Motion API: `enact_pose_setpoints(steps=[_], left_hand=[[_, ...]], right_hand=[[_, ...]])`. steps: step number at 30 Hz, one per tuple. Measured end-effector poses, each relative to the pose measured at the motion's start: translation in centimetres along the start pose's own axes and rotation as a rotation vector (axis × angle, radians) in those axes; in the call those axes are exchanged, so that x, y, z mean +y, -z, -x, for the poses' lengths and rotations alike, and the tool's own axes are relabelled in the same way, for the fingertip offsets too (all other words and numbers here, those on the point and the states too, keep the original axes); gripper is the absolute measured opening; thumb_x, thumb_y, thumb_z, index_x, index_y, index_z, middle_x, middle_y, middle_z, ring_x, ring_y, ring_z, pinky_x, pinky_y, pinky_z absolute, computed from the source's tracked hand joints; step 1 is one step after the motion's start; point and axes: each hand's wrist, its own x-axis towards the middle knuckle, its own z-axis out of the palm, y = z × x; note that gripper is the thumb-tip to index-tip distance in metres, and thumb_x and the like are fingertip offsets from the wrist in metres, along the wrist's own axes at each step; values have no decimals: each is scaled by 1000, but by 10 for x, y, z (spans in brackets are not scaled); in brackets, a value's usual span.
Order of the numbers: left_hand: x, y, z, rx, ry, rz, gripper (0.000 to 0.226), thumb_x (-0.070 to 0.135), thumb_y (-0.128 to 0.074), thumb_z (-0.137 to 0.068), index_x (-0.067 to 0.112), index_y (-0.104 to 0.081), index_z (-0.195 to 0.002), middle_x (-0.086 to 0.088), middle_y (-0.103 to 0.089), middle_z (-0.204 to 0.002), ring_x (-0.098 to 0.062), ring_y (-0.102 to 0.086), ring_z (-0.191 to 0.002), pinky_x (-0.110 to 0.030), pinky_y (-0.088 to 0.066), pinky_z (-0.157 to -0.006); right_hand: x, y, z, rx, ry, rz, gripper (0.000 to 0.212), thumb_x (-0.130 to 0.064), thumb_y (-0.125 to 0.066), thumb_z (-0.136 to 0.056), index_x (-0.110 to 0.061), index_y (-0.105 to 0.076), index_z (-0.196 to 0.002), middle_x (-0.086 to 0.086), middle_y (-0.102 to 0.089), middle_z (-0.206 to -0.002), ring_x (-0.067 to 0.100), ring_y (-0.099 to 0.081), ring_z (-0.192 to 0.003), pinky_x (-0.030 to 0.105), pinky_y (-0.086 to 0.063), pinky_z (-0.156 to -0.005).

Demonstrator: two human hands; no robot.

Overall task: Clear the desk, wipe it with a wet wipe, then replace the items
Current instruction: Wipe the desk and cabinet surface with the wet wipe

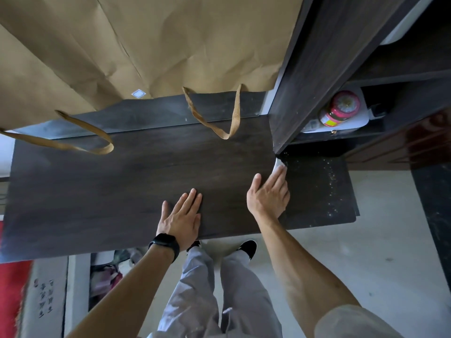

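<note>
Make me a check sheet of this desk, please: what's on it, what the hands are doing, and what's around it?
Surface: dark wooden desk; pale specks on its right end.
Job's things: white wet wipe under the right hand's fingertips, beside the cabinet upright.
Clutter: brown paper bags at the back, handles reaching onto the desk.
Hands: left hand flat on the desk, black watch at the wrist; right hand presses the wipe.
Cables: nothing seen.
Surroundings: dark cabinet on the right, pink-lidded jar on its shelf; pale floor below.
</note>
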Motion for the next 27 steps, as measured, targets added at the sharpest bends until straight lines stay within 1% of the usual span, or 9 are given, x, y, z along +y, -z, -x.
enact_pose_setpoints(steps=[2, 3, 6, 12, 16, 19, 21, 24, 27], left_hand=[[-3, 1, -1, 4, -29, -15, 56, 41, -19, -104, 32, -2, -156, 14, 7, -162, -12, -1, -151, -52, -3, -120], [-5, 1, -2, 9, -48, -19, 56, 41, -19, -104, 31, -2, -156, 13, 6, -163, -13, -3, -151, -51, -4, -120], [-13, 1, -4, 25, -106, -43, 56, 41, -21, -103, 29, -7, -156, 10, 0, -163, -15, -9, -151, -51, -9, -119], [-26, 5, -7, 1, -184, -75, 57, 41, -22, -102, 27, -12, -156, 8, -4, -164, -17, -14, -150, -51, -11, -119], [-38, 10, -9, 30, -225, -106, 62, 42, -21, -94, 21, -35, -151, 3, -28, -159, -21, -37, -142, -54, -29, -113], [-54, 12, -12, 39, -240, -125, 64, 44, -16, -94, 22, -28, -153, 3, -23, -161, -21, -29, -146, -53, -24, -116], [-64, 15, -16, 51, -258, -138, 63, 43, -18, -95, 22, -29, -153, 3, -23, -161, -22, -30, -145, -53, -25, -115], [-71, 18, -18, 44, -299, -184, 60, 40, -25, -95, 19, -38, -149, 0, -33, -157, -25, -40, -140, -55, -34, -109], [-71, 16, -19, 33, -311, -167, 63, 42, -21, -95, 19, -33, -152, 1, -27, -160, -24, -33, -144, -55, -30, -112]], right_hand=[[11, 0, 16, 24, -6, 4, 74, -54, -27, -102, -8, -15, -158, 14, -31, -160, 32, -43, -137, 49, -38, -110], [19, -1, 27, 26, -13, 17, 74, -55, -26, -102, -8, -14, -158, 14, -31, -160, 32, -41, -139, 50, -36, -112], [43, -8, 60, 19, -21, 90, 77, -55, -19, -102, -3, -8, -158, 16, -17, -165, 30, -22, -151, 55, -24, -120], [58, -14, 105, -64, 63, 203, 81, -61, -14, -101, -7, 5, -158, 11, 9, -166, 25, 4, -155, 56, -17, -122], [10, -29, 135, -181, 351, 219, 80, -64, -8, -99, -14, 9, -159, 5, 15, -166, 22, 12, -154, 49, 1, -124], [-8, -34, 120, -168, 558, 239, 73, -56, -19, -103, -13, -4, -160, 3, 2, -168, 18, 4, -155, 51, -8, -125], [5, -26, 91, -112, 436, 241, 72, -56, -18, -103, -14, -4, -160, 2, 0, -168, 18, 3, -155, 52, -9, -125], [37, -5, 60, -59, 54, 212, 73, -57, -10, -103, -14, 9, -159, 6, 7, -168, 21, 4, -155, 55, -7, -124], [41, -6, 70, -42, -107, 118, 74, -57, -8, -102, -12, 16, -155, 10, 7, -168, 23, 5, -155, 58, -11, -123]])
